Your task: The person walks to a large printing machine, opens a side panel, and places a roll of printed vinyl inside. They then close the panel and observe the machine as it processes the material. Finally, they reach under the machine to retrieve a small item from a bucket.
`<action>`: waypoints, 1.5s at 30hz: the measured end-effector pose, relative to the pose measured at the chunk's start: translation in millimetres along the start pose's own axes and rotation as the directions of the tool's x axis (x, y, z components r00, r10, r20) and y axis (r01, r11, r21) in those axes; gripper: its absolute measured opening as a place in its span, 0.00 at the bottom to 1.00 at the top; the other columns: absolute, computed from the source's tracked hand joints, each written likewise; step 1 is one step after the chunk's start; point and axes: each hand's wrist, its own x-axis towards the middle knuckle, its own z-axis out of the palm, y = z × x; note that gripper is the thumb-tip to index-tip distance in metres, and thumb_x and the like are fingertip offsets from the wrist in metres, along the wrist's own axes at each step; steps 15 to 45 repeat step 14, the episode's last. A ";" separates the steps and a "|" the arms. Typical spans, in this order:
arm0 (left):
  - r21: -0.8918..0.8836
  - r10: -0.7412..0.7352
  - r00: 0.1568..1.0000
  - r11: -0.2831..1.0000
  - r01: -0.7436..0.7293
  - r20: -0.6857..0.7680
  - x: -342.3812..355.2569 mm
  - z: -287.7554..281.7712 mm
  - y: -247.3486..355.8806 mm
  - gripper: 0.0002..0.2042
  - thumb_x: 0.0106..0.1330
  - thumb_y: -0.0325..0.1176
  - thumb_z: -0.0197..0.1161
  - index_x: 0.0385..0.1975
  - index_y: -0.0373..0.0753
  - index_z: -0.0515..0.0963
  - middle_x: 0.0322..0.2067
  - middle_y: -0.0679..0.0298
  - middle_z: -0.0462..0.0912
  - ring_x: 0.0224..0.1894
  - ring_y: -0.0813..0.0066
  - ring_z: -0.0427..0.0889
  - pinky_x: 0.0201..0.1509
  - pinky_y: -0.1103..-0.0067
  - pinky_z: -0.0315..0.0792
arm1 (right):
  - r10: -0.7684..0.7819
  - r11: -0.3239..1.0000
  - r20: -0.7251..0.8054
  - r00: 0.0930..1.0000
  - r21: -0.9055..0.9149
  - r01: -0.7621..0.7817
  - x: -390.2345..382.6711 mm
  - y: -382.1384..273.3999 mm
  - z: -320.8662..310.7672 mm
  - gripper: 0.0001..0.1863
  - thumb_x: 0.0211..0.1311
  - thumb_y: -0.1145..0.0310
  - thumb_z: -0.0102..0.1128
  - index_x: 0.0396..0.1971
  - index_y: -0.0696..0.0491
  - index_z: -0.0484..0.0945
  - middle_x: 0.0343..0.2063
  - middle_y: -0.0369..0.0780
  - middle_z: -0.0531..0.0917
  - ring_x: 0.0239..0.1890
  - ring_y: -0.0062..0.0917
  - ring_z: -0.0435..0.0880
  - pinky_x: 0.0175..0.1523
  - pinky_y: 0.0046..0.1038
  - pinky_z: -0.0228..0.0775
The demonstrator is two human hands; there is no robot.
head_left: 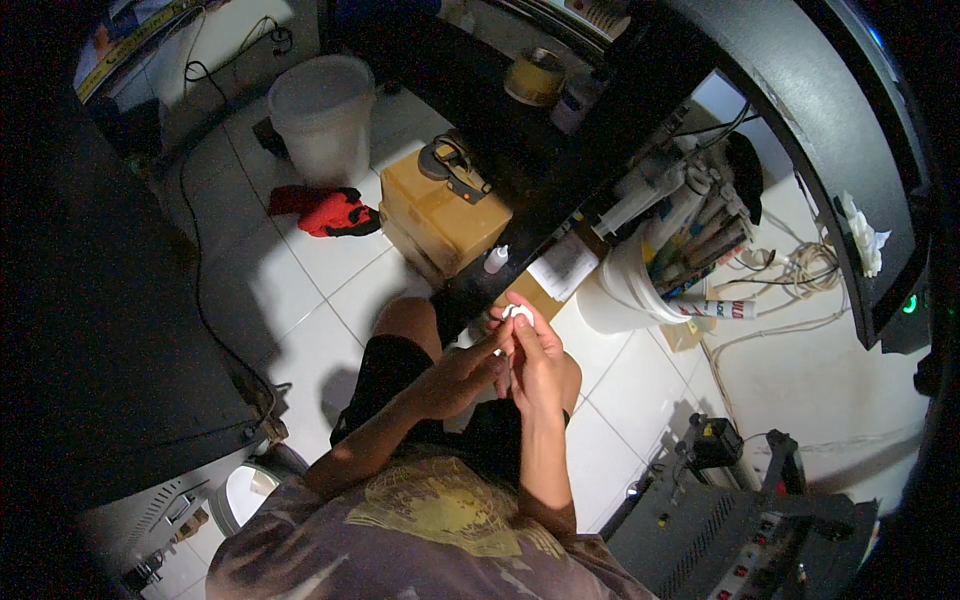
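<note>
In front of my lap both hands meet around a small white piece, whose exact kind I cannot make out. My right hand pinches it between thumb and fingers. The fingertips of my left hand come in from the left and press at the same piece, partly hidden behind the right hand. Just beyond the hands, a small white bottle stands on a black ledge, beside some white paper sheets.
A cardboard box with a strapped black device lies ahead, near a red and black cloth and a translucent bucket. At right are a white bucket of tubes and tools, coiled cables and a grey machine.
</note>
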 end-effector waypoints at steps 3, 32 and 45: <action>0.114 0.076 0.996 0.990 -0.080 0.039 0.9 -5.4 -1.8 0.30 0.80 0.48 0.43 0.76 0.43 0.49 0.42 0.57 0.82 0.32 0.72 0.82 0.42 0.73 0.77 | 0.035 0.999 0.029 0.999 0.018 -0.036 1.2 -3.3 -11.0 0.15 0.75 0.66 0.54 0.54 0.59 0.76 0.36 0.41 0.85 0.36 0.21 0.84 0.43 0.23 0.78; -0.763 0.070 0.997 0.641 -0.076 -0.040 11.8 -19.5 7.9 0.46 0.69 0.74 0.28 0.74 0.42 0.56 0.60 0.57 0.78 0.26 0.81 0.76 0.27 0.86 0.65 | -0.124 0.992 -0.077 0.989 0.008 0.125 10.2 -5.9 -25.3 0.19 0.77 0.63 0.50 0.59 0.59 0.73 0.43 0.47 0.84 0.40 0.32 0.88 0.48 0.32 0.83; -0.763 0.070 0.997 0.641 -0.076 -0.040 11.8 -19.5 7.9 0.46 0.69 0.74 0.28 0.74 0.42 0.56 0.60 0.57 0.78 0.26 0.81 0.76 0.27 0.86 0.65 | -0.124 0.992 -0.077 0.989 0.008 0.125 10.2 -5.9 -25.3 0.19 0.77 0.63 0.50 0.59 0.59 0.73 0.43 0.47 0.84 0.40 0.32 0.88 0.48 0.32 0.83</action>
